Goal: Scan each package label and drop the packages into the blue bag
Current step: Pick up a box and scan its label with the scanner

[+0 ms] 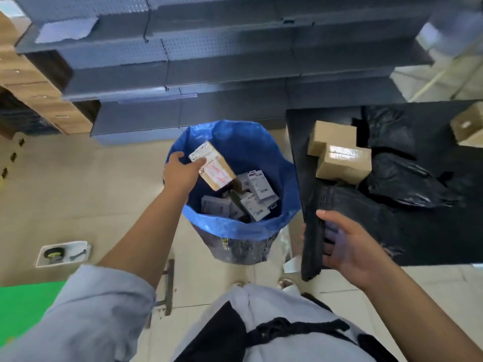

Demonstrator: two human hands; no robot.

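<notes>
My left hand [180, 173] holds a brown cardboard package [214, 167] with a white label over the mouth of the blue bag [261, 145], thumb on the label. Several small white and grey packages [251, 197] lie inside the bag. My right hand [345, 244] grips a black handheld scanner [315, 241] at the near left edge of the black table [444, 231]. Two brown boxes [339, 155] sit on the table beside black plastic mailers [402, 176].
Grey metal shelving [235, 61] stands behind the bag. Another brown box [469, 126] sits at the table's far right. A white tray with a wheel [62, 253] lies on the tiled floor at left, beside a green mat [23, 309]. Wooden cabinets [31, 82] stand far left.
</notes>
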